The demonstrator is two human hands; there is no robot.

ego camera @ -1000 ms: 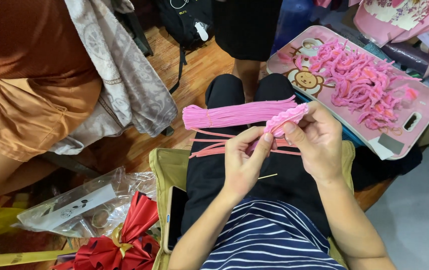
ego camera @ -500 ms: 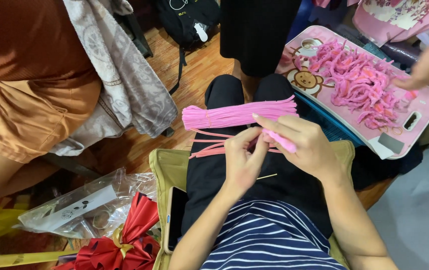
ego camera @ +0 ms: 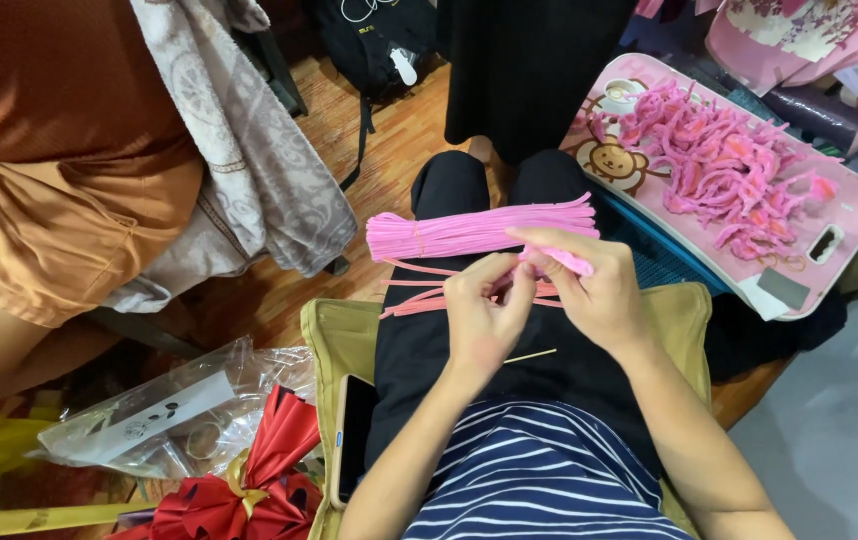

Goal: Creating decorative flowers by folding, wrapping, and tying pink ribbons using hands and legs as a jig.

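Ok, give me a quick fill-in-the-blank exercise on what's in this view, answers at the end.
1. Both hands work a fuzzy wire piece whose colour is ____.
2. The bundle of straight wires lies across the person's ____.
3. The tray carrying the pile of finished pieces has a cartoon ____ printed on it.
4. The left hand and right hand are ____ each other at the fingertips.

Missing words: pink; lap; bear; touching

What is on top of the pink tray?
The pink tray holds a heap of bent pink fuzzy wires. A cartoon bear picture shows beside them; the heap covers whatever is printed underneath.
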